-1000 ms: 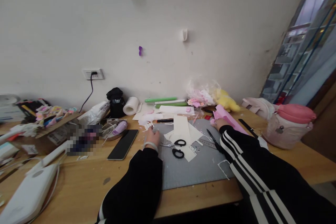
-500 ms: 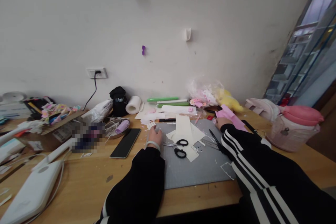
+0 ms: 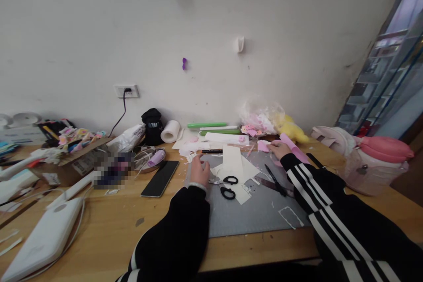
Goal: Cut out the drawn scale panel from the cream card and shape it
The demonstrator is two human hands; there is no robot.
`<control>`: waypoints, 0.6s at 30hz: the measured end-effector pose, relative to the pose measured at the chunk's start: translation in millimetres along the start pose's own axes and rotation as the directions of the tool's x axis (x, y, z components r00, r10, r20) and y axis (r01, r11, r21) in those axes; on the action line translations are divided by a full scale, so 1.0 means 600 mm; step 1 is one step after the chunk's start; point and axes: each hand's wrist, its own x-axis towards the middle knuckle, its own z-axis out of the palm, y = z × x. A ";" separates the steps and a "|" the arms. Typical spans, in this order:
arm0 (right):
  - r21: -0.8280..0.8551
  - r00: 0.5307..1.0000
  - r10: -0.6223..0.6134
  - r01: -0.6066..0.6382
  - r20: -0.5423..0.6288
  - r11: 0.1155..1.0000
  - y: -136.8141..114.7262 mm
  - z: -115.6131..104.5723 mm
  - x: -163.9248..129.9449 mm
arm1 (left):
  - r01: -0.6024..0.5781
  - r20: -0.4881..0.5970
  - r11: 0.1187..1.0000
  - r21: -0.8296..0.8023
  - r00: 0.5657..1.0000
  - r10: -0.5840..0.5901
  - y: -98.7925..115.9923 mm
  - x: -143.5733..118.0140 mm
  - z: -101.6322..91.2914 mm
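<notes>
My left hand [image 3: 199, 170] rests on the left edge of the grey cutting mat [image 3: 251, 213], fingers curled, just left of the black-handled scissors [image 3: 226, 183]. Whether it grips anything is not visible. My right hand [image 3: 276, 148] sits at the mat's far right corner and pinches a small pink paper piece [image 3: 263, 146], next to a pink folded sheet [image 3: 292, 147]. Cream paper sheets [image 3: 233, 163] lie between my hands. A black pen [image 3: 274, 180] and a metal ruler [image 3: 268, 183] lie near my right sleeve.
A black phone [image 3: 160, 178] lies left of the mat, beside a round tin [image 3: 147, 159] and a cardboard box [image 3: 71, 161]. A white device [image 3: 42, 240] is at front left. A pink-lidded jug [image 3: 380, 163] stands at right. Green rolls [image 3: 211, 128] and a yellow plush [image 3: 291, 129] line the wall.
My right hand has moved forward and lifted a small pink piece off the mat corner. My left hand has slid slightly right toward the scissors. The view has shifted a little.
</notes>
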 end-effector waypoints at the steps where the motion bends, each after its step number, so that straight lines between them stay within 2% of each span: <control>1: 0.007 0.998 0.015 -0.015 0.055 1.000 -0.009 0.007 -0.005 | -0.024 0.032 0.999 -0.022 0.999 0.025 0.008 -0.010 0.003; 6: 0.112 0.955 0.014 -0.049 0.296 0.993 -0.056 0.071 -0.071 | -0.067 0.250 0.988 -0.139 0.963 0.100 0.035 -0.052 0.023; 9: 0.204 0.917 0.021 -0.111 0.399 0.973 -0.070 0.118 -0.114 | -0.046 0.314 0.984 -0.173 0.944 0.099 0.036 -0.057 0.026; 13: 0.322 0.869 0.084 -0.268 0.487 0.908 -0.059 0.164 -0.142 | 0.002 0.333 0.986 -0.168 0.941 0.054 0.030 -0.047 0.022; 18: 0.422 0.811 0.175 -0.459 0.558 0.782 -0.023 0.180 -0.142 | 0.051 0.373 0.984 -0.169 0.928 0.016 0.028 -0.043 0.026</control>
